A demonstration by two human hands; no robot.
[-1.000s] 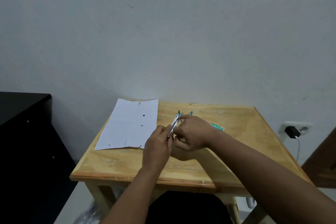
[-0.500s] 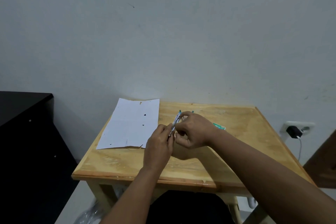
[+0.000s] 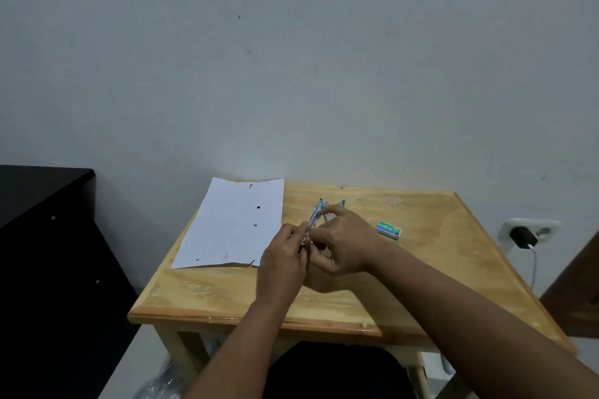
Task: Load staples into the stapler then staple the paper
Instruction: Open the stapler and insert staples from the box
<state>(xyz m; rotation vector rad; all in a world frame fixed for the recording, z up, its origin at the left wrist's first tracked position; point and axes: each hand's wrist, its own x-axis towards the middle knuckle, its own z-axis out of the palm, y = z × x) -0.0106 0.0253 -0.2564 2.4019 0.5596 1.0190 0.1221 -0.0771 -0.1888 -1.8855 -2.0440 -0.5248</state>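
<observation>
A small stapler (image 3: pixel 315 216) with teal ends and a shiny metal body is held above the middle of the wooden table (image 3: pixel 437 256). My left hand (image 3: pixel 282 264) grips its near end. My right hand (image 3: pixel 345 241) pinches the stapler from the right, fingers curled around its far part. Whether a strip of staples is between the fingers is hidden. A white sheet of paper (image 3: pixel 233 223) lies flat at the table's back left corner. A small green staple box (image 3: pixel 389 230) lies on the table just right of my right hand.
A grey wall rises directly behind the table. A dark cabinet (image 3: pixel 45 253) stands to the left. A wall socket with a black charger (image 3: pixel 523 236) and a white cable sits low on the right.
Both hands stay on the stapler with only slight finger shifts. The view has drifted a little.
</observation>
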